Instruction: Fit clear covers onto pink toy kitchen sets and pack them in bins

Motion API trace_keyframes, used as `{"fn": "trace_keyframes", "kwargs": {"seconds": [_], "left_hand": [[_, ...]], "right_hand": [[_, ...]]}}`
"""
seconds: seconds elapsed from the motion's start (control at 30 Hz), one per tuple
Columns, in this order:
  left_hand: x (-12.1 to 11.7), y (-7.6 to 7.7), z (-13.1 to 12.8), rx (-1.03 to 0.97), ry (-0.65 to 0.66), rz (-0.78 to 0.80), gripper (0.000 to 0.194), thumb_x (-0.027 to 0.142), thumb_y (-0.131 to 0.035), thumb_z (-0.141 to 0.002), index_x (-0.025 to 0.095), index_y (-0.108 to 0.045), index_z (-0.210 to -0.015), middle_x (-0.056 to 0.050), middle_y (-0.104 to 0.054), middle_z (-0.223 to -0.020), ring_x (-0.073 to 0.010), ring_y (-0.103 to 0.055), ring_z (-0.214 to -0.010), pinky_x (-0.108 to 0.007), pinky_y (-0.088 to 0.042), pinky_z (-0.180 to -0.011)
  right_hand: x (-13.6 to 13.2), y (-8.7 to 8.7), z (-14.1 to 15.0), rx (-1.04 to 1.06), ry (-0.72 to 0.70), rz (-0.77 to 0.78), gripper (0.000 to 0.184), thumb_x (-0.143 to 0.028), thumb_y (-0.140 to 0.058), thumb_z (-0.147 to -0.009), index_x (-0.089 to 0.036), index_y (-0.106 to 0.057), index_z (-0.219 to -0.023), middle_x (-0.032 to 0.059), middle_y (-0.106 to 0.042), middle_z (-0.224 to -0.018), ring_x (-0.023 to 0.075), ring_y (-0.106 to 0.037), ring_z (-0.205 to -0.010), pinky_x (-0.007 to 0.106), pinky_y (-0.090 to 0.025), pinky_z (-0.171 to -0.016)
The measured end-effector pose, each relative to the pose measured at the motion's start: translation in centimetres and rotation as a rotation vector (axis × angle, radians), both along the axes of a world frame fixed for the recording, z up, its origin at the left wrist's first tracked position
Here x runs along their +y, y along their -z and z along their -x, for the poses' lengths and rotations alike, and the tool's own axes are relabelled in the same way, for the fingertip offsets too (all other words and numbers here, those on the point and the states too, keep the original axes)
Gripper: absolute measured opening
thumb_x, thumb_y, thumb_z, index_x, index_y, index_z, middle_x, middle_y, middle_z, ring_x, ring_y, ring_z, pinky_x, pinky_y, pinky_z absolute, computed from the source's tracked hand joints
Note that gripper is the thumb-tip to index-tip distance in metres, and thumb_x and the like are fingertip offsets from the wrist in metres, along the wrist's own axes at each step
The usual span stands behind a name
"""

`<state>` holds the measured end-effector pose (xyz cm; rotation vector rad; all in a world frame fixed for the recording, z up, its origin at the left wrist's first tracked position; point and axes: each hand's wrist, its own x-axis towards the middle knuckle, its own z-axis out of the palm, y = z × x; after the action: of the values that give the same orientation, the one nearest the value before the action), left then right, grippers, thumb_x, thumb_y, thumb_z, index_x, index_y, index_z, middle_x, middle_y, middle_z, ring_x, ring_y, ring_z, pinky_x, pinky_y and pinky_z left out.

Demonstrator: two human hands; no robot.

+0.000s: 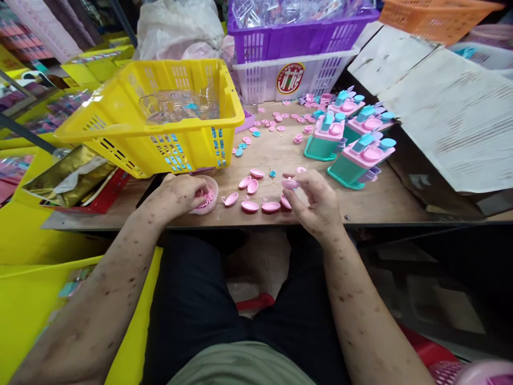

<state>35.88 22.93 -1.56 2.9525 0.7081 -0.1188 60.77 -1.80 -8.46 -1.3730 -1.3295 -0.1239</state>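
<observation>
My left hand [182, 195] reaches into a small pink bowl [211, 198] of tiny pink pieces at the table's front edge, fingers curled into the pieces. My right hand [315, 200] holds a small pink spoon-like part [289, 184] pinched between thumb and fingers just above the table. Several more pink spoon-shaped parts [251, 187] lie on the wood between my hands. Assembled green and pink toy sets [355, 158] stand to the right.
A yellow basket [116, 123] with clear parts sits at the left, purple [296, 35] and white baskets [260, 80] at the back. Loose pink and blue small pieces [280, 120] are scattered mid-table. Cardboard sheets [449, 107] lie at the right. A gold foil bag [68, 176] lies at the left.
</observation>
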Motion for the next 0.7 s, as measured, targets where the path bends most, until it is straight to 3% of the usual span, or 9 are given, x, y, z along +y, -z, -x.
{"fn": "trace_keyframes", "kwargs": {"seconds": [0.07,0.17,0.33,0.43,0.7], "left_hand": [[0.2,0.0,0.0,-0.005,0.003,0.003,0.019,0.037,-0.067,-0.095,0.029,-0.083,-0.102,-0.006,-0.085,-0.105,-0.0309,-0.075,-0.102,-0.039,-0.049,-0.086],[0.4,0.2,0.1,0.005,0.011,-0.004,0.024,0.039,-0.065,-0.095,0.028,-0.086,-0.102,-0.011,-0.084,-0.113,-0.0356,-0.075,-0.11,-0.043,-0.052,-0.092],[0.3,0.0,0.5,-0.024,0.035,-0.021,0.025,0.04,-0.064,-0.097,0.027,-0.085,-0.1,-0.012,-0.083,-0.112,-0.034,-0.075,-0.107,-0.043,-0.054,-0.091],[0.2,-0.5,0.9,-0.114,-0.026,-0.003,0.019,0.039,-0.066,-0.096,0.028,-0.081,-0.099,-0.008,-0.084,-0.103,-0.031,-0.076,-0.098,-0.04,-0.054,-0.086],[-1.1,-1.2,1.1,-0.19,-0.065,0.089,0.021,0.04,-0.065,-0.089,0.023,-0.074,-0.096,-0.011,-0.083,-0.106,-0.0327,-0.078,-0.099,-0.042,-0.059,-0.092]], "right_hand": [[-0.2,0.1,0.9,0.073,-0.114,0.028,0.01,-0.035,-0.072,-0.11,-0.026,-0.069,-0.107,0.0058,-0.069,-0.104,0.0251,-0.077,-0.1,0.042,-0.067,-0.092],[-0.3,0.3,1.7,0.025,-0.21,0.078,0.006,-0.029,-0.078,-0.106,-0.025,-0.075,-0.108,0.0047,-0.068,-0.102,0.0204,-0.073,-0.09,0.033,-0.065,-0.076],[0.0,0.6,2.2,-0.068,-0.296,0.085,0.009,-0.026,-0.08,-0.106,-0.026,-0.083,-0.114,0.0049,-0.069,-0.105,0.0191,-0.072,-0.093,0.032,-0.064,-0.082],[0.1,0.5,2.7,-0.062,-0.349,0.081,0.01,-0.025,-0.079,-0.107,-0.026,-0.083,-0.116,0.0047,-0.069,-0.107,0.0188,-0.072,-0.096,0.031,-0.063,-0.085],[0.2,1.0,3.2,-0.123,-0.364,0.076,0.015,-0.022,-0.082,-0.106,-0.025,-0.081,-0.121,0.005,-0.07,-0.11,0.0182,-0.073,-0.096,0.031,-0.06,-0.085]]}}
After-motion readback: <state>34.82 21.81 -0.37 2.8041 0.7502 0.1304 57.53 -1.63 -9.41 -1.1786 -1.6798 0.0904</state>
